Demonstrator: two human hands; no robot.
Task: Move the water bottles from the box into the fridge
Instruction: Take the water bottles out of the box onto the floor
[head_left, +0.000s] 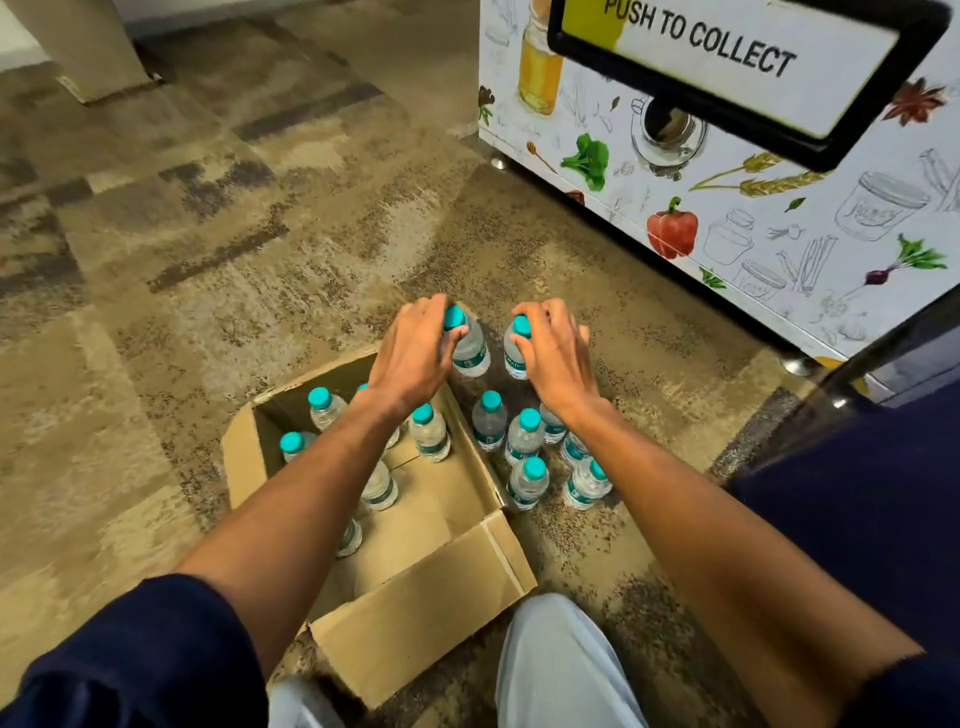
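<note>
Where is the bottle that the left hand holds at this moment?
In the head view, the bottle is near the centre, gripped at its cap by the left hand, just beyond the far edge of the cardboard box and left of the right hand.

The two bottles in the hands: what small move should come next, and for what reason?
Probably lower both bottles onto the carpet beside the standing group. The left hand holds one bottle by its neck and the right hand another, both past the box, near bottles standing on the floor. No open fridge door is in view.
</note>
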